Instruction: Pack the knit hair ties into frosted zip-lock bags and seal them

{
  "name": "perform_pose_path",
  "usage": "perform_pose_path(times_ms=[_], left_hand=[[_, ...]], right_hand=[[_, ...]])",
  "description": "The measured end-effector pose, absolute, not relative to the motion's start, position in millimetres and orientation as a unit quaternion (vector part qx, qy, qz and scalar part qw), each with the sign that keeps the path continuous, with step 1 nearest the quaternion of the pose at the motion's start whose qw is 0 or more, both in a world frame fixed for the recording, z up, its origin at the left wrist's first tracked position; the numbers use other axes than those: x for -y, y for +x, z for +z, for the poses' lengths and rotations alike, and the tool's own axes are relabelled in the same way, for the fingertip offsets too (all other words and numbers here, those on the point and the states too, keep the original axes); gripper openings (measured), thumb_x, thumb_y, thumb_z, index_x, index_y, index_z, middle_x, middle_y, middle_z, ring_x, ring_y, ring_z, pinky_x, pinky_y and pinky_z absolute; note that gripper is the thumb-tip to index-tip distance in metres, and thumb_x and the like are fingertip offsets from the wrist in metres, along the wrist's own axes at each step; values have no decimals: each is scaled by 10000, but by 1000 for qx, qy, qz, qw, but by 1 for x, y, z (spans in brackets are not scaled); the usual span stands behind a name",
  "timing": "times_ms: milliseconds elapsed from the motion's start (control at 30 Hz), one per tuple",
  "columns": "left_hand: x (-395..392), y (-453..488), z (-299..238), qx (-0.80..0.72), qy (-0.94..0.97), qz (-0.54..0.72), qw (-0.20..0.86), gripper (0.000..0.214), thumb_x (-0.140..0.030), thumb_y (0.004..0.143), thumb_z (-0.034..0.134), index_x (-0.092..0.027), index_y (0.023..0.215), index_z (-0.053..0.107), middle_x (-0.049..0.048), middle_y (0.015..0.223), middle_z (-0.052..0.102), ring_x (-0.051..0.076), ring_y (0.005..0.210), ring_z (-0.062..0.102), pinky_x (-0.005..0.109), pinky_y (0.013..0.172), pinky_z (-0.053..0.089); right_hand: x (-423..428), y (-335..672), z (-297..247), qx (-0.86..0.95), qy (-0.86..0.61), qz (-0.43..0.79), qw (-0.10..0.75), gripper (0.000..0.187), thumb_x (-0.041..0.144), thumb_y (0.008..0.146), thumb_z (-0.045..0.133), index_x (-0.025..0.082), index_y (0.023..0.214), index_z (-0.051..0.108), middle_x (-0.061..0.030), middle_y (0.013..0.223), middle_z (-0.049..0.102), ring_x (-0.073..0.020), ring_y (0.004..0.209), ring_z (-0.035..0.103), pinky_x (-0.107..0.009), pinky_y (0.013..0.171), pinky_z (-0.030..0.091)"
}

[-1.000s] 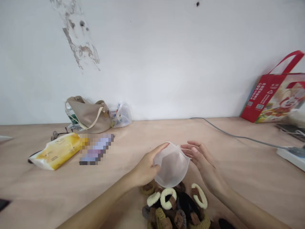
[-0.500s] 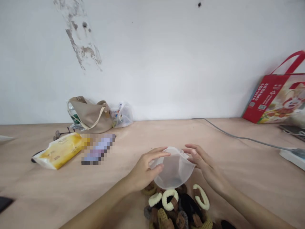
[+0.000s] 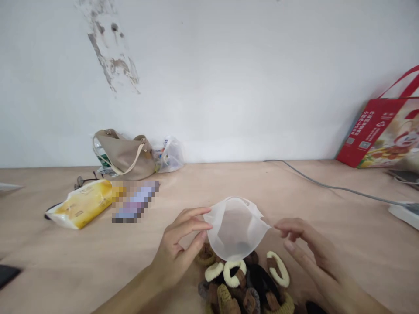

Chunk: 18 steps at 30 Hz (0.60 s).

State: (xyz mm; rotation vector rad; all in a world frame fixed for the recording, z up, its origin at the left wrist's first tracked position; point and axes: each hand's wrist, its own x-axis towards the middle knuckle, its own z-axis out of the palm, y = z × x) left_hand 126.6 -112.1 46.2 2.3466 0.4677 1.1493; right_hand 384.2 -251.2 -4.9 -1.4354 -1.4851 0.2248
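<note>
A small frosted plastic bag (image 3: 235, 227) hangs open-mouthed just above a pile of fuzzy hair ties (image 3: 245, 283) in brown, cream, black and olive. My left hand (image 3: 178, 248) pinches the bag's left edge between thumb and fingers. On the other side, my right hand (image 3: 307, 248) pinches the bag's right corner with its fingertips. Nothing shows inside the bag. The hair ties lie on the wooden table (image 3: 98, 261), close to its near edge.
A yellow tissue pack (image 3: 80, 210) and a blurred-out item lie at the left. A beige bag (image 3: 123, 155) and a clear plastic bag (image 3: 169, 156) lean on the wall. A grey cable (image 3: 327, 187) runs right toward a white box (image 3: 404, 213). A red shopping bag (image 3: 382, 131) stands far right.
Both hands have drawn apart and toward me, from cupping the bag to pinching its two sides, and the bag's mouth is now stretched wider.
</note>
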Motion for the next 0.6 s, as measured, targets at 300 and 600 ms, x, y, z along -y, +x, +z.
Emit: perform_pose_path(times_ms=[300, 600], left_hand=[[126, 107, 22, -157, 910, 358, 140, 266, -53, 836, 445, -217, 937, 629, 32, 791, 571, 153, 727, 537, 255, 632, 446], [128, 106, 31, -157, 954, 234, 103, 315, -41, 765, 450, -226, 953, 623, 29, 794, 671, 175, 727, 562, 282, 669, 415]], right_hand=[[264, 378, 13, 779, -547, 74, 297, 228, 138, 804, 505, 264, 965, 607, -48, 998, 645, -174, 928, 647, -276, 781, 552], [269, 385, 11, 797, -506, -81, 320, 212, 112, 825, 493, 246, 969, 573, -14, 767, 597, -136, 653, 617, -211, 572, 517]])
